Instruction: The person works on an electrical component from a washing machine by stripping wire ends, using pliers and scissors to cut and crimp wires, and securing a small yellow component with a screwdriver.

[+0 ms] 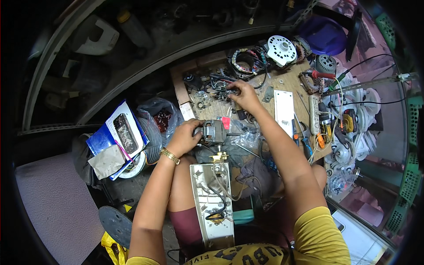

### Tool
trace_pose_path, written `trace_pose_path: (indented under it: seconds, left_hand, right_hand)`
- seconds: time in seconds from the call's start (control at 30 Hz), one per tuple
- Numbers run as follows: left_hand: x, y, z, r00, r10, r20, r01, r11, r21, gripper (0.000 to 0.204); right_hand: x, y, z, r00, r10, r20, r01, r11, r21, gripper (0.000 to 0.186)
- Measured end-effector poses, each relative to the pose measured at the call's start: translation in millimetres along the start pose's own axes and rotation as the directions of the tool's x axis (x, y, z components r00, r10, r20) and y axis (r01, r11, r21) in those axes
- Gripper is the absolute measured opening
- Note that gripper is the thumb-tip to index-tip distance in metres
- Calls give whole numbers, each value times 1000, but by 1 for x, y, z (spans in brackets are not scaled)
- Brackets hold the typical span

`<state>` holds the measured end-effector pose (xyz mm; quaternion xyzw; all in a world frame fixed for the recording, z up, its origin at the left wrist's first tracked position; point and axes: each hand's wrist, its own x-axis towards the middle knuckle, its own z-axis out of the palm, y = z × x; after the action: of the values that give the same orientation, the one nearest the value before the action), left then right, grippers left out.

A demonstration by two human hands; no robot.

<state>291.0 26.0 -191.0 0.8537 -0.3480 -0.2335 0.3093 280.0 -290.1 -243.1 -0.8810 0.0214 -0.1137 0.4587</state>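
Note:
My left hand (187, 136) grips the side of a small electric motor (214, 132) with a metal casing, at the near edge of the workbench. Farther off, my right hand (244, 96) reaches into a heap of small dark metal parts (218, 92), thumb and fingers drawn together; what they hold, if anything, is too small to make out. Across my lap lies a long white open housing (213, 229) with wires inside, its brass-coloured fitting (218, 157) close below the motor. A bit of red material (226, 123) sits just right of the motor.
The wooden bench (289, 81) carries a white flat panel (284, 111), screwdrivers (306, 145), a power strip (314, 115) and a white round motor cover (282, 50). White fan parts (362, 115) crowd the right. At left, a phone (125, 132) rests on notebooks beside a plastic bag (160, 115).

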Motion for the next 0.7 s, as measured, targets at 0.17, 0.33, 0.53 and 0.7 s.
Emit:
trace_pose_path:
  seconds: [0.17, 0.33, 0.53, 0.7]
  left_hand:
    - [47, -19, -14, 864, -187, -468, 95, 972, -213, 49]
    - [107, -17, -31, 694, -149, -705, 223, 975, 14, 76]
    - [133, -29, -29, 728, -238, -643, 310, 951, -1, 80]
    - [127, -38, -37, 816, -95, -570, 145, 989, 42, 69]
  right_hand:
    - [-11, -10, 8, 994, 104, -32, -105, 994, -32, 40]
    - [-10, -40, 30, 968, 244, -51, -250, 951, -181, 69]
    - [-7, -55, 41, 979, 198, 53, -157, 891, -426, 69]
    - [-23, -38, 25, 965, 61, 254, 95, 824, -558, 64]
